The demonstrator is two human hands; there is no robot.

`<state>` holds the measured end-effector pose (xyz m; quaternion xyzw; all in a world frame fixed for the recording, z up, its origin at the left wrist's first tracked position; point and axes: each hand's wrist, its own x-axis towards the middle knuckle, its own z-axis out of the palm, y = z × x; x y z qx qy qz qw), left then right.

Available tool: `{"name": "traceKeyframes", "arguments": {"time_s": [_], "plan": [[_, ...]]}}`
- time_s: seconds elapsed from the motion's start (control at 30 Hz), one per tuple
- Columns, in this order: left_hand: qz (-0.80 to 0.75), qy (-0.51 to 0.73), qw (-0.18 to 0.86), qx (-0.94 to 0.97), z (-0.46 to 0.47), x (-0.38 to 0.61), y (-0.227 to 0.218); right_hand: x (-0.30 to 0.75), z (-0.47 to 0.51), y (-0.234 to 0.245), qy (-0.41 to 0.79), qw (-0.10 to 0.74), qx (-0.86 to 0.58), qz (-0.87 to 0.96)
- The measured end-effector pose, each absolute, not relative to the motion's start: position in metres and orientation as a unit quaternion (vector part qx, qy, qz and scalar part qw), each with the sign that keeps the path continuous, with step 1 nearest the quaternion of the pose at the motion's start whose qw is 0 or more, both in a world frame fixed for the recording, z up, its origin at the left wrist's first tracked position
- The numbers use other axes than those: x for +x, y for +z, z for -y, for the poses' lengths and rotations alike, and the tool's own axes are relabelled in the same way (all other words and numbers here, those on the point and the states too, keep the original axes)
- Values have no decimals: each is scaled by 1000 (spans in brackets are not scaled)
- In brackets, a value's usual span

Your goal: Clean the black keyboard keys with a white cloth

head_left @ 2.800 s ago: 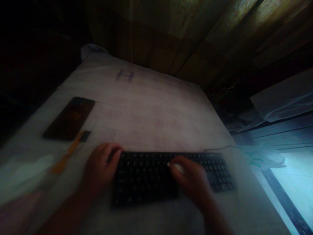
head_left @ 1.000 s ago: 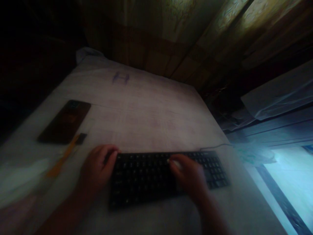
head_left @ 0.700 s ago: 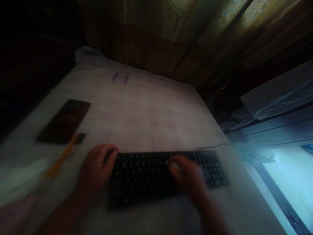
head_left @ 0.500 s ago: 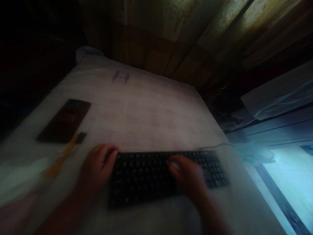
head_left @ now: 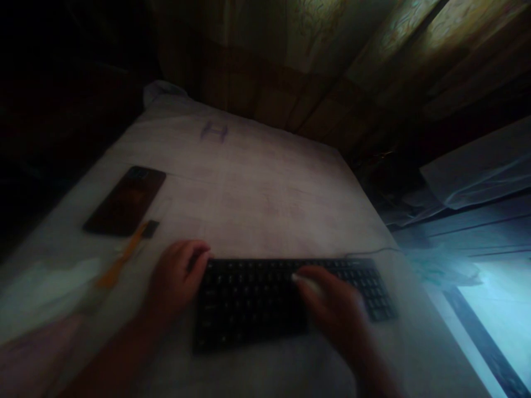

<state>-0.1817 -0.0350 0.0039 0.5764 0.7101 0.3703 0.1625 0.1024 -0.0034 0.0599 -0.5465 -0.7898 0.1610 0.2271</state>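
A black keyboard with pale key markings lies flat on a cloth-covered table. My left hand is at its upper left corner, fingers curled and thumb along the left edge, steadying it. Over the keys right of the middle is my right hand, its fingers bent and pressed together. Something pale shows by its fingertips, too blurred to name. The hand covers part of the keys. Left of my left hand lies an orange-handled brush with a dark end.
A dark phone lies face down at the left. Whitish crumpled material is at the near left. The keyboard's cable runs off to the right. Patterned curtains hang behind the table.
The whole view has shifted, so table, phone and keyboard appear slightly farther right. My right hand stays over about the same keys, and my left hand stays at the corner.
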Motion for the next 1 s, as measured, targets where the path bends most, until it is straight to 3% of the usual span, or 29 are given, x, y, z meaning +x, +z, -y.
{"name": "traceKeyframes", "arguments": {"time_s": [0.33, 1.0], "plan": [[-703, 368, 174, 584, 36, -181, 9, 46, 35, 62, 254, 218, -462, 822], [-684, 378, 152, 605, 36, -179, 7, 13, 37, 46, 190, 144, -462, 854]]}}
